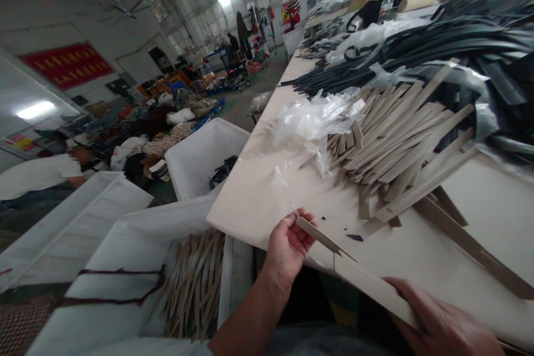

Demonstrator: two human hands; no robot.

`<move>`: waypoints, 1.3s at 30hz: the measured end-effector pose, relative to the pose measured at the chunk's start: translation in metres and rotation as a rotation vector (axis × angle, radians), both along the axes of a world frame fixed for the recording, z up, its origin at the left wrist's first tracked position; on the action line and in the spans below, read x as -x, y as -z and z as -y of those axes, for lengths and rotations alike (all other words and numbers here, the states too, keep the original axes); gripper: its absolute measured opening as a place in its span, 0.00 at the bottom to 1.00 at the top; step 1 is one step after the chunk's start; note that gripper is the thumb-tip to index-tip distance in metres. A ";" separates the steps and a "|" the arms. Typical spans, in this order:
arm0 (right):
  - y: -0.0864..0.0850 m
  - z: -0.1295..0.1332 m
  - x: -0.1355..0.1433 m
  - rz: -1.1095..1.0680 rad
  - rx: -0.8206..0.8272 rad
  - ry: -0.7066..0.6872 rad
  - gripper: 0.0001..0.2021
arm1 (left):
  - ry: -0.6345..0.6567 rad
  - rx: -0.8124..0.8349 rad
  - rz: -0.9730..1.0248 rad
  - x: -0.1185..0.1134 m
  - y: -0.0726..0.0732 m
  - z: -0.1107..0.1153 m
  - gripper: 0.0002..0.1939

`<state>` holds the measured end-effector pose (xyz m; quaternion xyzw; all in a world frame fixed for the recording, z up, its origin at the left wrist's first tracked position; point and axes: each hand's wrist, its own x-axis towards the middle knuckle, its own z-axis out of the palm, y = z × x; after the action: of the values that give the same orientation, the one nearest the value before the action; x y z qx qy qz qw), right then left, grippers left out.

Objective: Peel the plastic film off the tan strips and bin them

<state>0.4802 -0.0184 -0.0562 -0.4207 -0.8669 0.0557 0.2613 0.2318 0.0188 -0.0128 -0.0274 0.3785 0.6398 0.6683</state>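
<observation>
My left hand point(287, 245) pinches the far end of a long beige strip point(371, 283) between thumb and fingers. The other end lies in my right hand point(438, 311), closed around it near the table's front edge. Part way along, the strip shows a narrow split or overlap; whether it is one piece or two I cannot tell. A heap of similar beige strips point(392, 144) lies on the table beyond my hands. Between my left hand and that heap sits crumpled clear plastic point(312, 119). Small dark scraps point(355, 237) lie close to the held strip.
The pale table point(246, 206) has a corner at left. White bins stand beside it; the nearest bin point(125, 233) holds beige strips point(194, 283). Black strips point(417, 50) cover the table's far side. A person point(41, 175) bends at left; another person point(292, 11) is far back.
</observation>
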 end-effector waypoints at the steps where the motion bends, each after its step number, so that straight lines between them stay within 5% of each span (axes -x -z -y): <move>1: 0.000 0.000 0.000 -0.005 0.010 0.029 0.11 | 0.004 -0.007 0.001 -0.001 0.001 0.001 0.08; 5: 0.002 0.001 -0.001 -0.011 0.055 0.108 0.11 | -0.008 -0.059 -0.061 -0.001 0.005 0.003 0.09; 15: 0.004 0.001 -0.006 0.019 0.036 0.017 0.11 | -0.029 -0.026 -0.091 0.004 0.005 -0.001 0.10; 24: -0.005 0.003 0.002 -0.091 0.104 0.144 0.11 | -0.010 -0.072 -0.046 0.014 -0.002 -0.003 0.05; 39: -0.003 -0.001 -0.001 0.026 0.045 0.032 0.14 | -0.018 -0.063 -0.013 0.005 0.002 -0.002 0.09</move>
<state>0.4816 -0.0179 -0.0531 -0.4410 -0.8620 0.0657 0.2413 0.2266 0.0205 -0.0143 -0.0056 0.3621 0.6577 0.6605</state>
